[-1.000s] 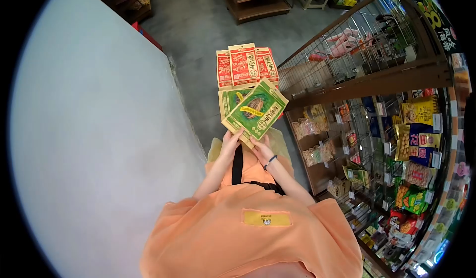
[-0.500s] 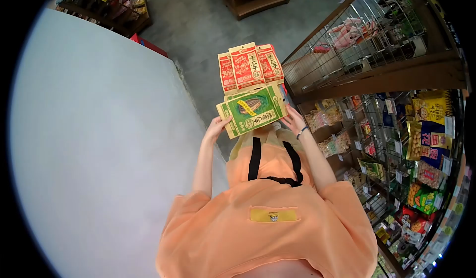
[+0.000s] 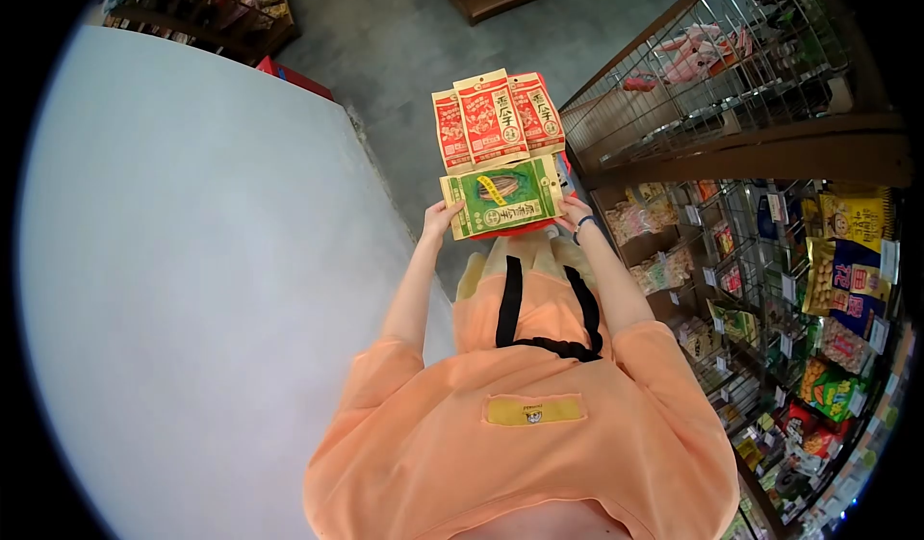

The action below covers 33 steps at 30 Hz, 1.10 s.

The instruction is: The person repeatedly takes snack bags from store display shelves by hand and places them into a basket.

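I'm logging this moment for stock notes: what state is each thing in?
Green packet: front up, held at both ends
Left hand: gripping its left end
Right hand: gripping its right end
Red packets: overlapping, fronts up
Wristband: worn on the right wrist
Yellow packet: untouched

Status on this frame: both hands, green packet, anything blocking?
Left hand and right hand gripping green packet, opposite ends. Red packets just beyond. Nothing visibly blocking either hand.

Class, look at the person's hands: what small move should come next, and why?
Probably settle the green packet flat, then release: the left hand and right hand hold opposite ends, and it lines up roughly below the red packets.
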Available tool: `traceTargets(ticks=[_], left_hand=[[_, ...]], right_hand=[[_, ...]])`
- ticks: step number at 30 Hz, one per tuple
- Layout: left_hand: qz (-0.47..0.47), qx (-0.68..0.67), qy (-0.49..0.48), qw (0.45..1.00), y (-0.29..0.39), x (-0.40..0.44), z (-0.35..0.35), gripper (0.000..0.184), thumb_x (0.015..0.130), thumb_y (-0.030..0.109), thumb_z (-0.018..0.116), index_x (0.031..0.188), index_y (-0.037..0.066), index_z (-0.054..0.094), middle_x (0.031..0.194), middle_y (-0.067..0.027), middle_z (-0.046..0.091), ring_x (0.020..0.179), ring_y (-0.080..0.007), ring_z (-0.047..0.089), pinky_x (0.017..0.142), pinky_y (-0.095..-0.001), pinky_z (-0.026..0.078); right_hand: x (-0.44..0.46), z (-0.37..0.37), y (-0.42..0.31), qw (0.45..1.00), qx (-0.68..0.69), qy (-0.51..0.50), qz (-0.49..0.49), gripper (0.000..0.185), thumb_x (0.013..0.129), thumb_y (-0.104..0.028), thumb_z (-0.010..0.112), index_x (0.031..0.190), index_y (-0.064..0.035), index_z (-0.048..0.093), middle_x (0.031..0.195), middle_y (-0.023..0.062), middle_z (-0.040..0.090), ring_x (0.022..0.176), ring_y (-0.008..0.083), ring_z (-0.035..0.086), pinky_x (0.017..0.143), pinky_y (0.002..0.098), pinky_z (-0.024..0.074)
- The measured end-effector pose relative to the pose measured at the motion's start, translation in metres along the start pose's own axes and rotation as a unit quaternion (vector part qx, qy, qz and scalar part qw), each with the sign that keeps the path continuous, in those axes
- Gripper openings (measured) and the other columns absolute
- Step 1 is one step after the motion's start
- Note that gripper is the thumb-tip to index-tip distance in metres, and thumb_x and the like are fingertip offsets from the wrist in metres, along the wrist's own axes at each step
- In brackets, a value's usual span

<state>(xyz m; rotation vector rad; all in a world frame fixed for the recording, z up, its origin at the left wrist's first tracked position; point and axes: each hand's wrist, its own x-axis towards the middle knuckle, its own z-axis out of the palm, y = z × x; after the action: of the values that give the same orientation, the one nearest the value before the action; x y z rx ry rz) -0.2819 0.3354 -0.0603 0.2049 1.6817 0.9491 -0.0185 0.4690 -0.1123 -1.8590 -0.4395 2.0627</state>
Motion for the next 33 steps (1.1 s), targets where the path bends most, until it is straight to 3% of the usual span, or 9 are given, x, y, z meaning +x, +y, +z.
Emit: traceTargets(ticks=[8, 15, 20, 21, 23, 25, 27, 30, 33], left_hand=[[0.066, -0.020, 0.047, 0.996, -0.006, 0.002, 0.001, 0.026, 0.075, 0.017, 0.062, 0.095, 0.002, 0.057, 0.087, -0.0025, 0.060, 0.075, -0.0091, 0.056, 0.065, -0.0225, 0.044], [0.050, -0.047, 0.064, 0.996, -0.005, 0.000, 0.003, 0.031, 0.072, 0.015, 0.065, 0.097, -0.001, 0.055, 0.089, -0.0060, 0.061, 0.078, -0.0120, 0.057, 0.069, -0.0235, 0.044], [0.052, -0.072, 0.078, 0.993, -0.022, -0.002, 0.000, 0.047, 0.071, 0.021, 0.066, 0.108, 0.001, 0.045, 0.096, -0.0076, 0.057, 0.086, -0.0141, 0.055, 0.073, -0.0263, 0.043], [0.037, -0.053, 0.087, 0.994, -0.022, -0.009, 0.002, 0.055, 0.072, 0.022, 0.065, 0.115, 0.003, 0.037, 0.108, -0.0089, 0.051, 0.096, -0.0162, 0.050, 0.077, -0.0260, 0.040], [0.082, -0.114, 0.122, 0.983, -0.044, -0.011, 0.004, 0.065, 0.071, 0.031, 0.065, 0.120, 0.006, 0.031, 0.117, -0.0101, 0.044, 0.102, -0.0182, 0.046, 0.083, -0.0303, 0.037], [-0.001, -0.118, 0.104, 0.988, -0.044, -0.040, 0.005, 0.070, 0.071, 0.044, 0.060, 0.122, 0.009, 0.027, 0.121, -0.0110, 0.039, 0.103, -0.0202, 0.043, 0.085, -0.0364, 0.033], [-0.066, -0.165, 0.098, 0.979, -0.074, -0.041, -0.008, 0.070, 0.071, 0.053, 0.054, 0.120, 0.010, 0.030, 0.118, -0.0119, 0.041, 0.101, -0.0216, 0.044, 0.084, -0.0393, 0.033], [-0.077, -0.147, 0.093, 0.982, -0.163, 0.000, -0.057, 0.049, 0.079, 0.047, 0.045, 0.105, 0.006, 0.048, 0.094, -0.0158, 0.055, 0.088, -0.0259, 0.052, 0.077, -0.0337, 0.040], [-0.106, 0.085, 0.032, 0.990, -0.164, -0.016, -0.081, 0.042, 0.078, 0.039, 0.046, 0.102, 0.005, 0.049, 0.089, -0.0131, 0.056, 0.080, -0.0226, 0.053, 0.070, -0.0315, 0.041]], right_hand=[[-0.008, -0.002, 0.001, 0.998, -0.054, -0.032, -0.017, 0.032, 0.079, -0.004, 0.051, 0.110, -0.0072, 0.049, 0.103, 0.0069, 0.055, 0.092, 0.0185, 0.055, 0.076, 0.0316, 0.0468], [-0.002, -0.025, 0.024, 0.999, 0.018, -0.034, -0.008, 0.029, 0.073, -0.001, 0.056, 0.101, -0.0062, 0.054, 0.089, 0.0061, 0.059, 0.079, 0.0173, 0.058, 0.071, 0.0327, 0.0493], [-0.004, -0.068, 0.050, 0.998, 0.009, -0.047, -0.040, 0.025, 0.074, -0.003, 0.055, 0.099, -0.0074, 0.055, 0.083, 0.0070, 0.059, 0.072, 0.0154, 0.058, 0.066, 0.0303, 0.0499], [0.004, -0.082, 0.065, 0.997, 0.009, -0.033, -0.067, 0.025, 0.075, -0.001, 0.052, 0.099, -0.0066, 0.054, 0.081, 0.0079, 0.059, 0.070, 0.0151, 0.057, 0.061, 0.0296, 0.0496], [0.022, -0.112, 0.102, 0.995, 0.014, 0.045, -0.091, 0.026, 0.076, 0.002, 0.046, 0.100, -0.0050, 0.052, 0.079, 0.0102, 0.057, 0.065, 0.0162, 0.056, 0.052, 0.0283, 0.0477], [0.005, -0.139, 0.118, 0.992, 0.036, 0.106, -0.057, 0.026, 0.075, 0.005, 0.042, 0.098, -0.0044, 0.051, 0.077, 0.0113, 0.057, 0.059, 0.0175, 0.055, 0.045, 0.0269, 0.0440], [-0.033, -0.156, 0.125, 0.990, 0.076, 0.113, -0.035, 0.025, 0.075, 0.005, 0.042, 0.096, -0.0045, 0.051, 0.075, 0.0110, 0.057, 0.056, 0.0175, 0.055, 0.042, 0.0261, 0.0419], [-0.067, -0.167, 0.154, 0.973, 0.162, 0.161, -0.027, 0.024, 0.073, 0.005, 0.045, 0.094, -0.0055, 0.051, 0.073, 0.0108, 0.058, 0.058, 0.0176, 0.055, 0.040, 0.0247, 0.0397], [-0.072, -0.188, 0.218, 0.946, 0.184, 0.265, -0.018, 0.026, 0.072, 0.005, 0.047, 0.095, -0.0064, 0.051, 0.078, 0.0119, 0.059, 0.060, 0.0183, 0.056, 0.042, 0.0265, 0.0409]])
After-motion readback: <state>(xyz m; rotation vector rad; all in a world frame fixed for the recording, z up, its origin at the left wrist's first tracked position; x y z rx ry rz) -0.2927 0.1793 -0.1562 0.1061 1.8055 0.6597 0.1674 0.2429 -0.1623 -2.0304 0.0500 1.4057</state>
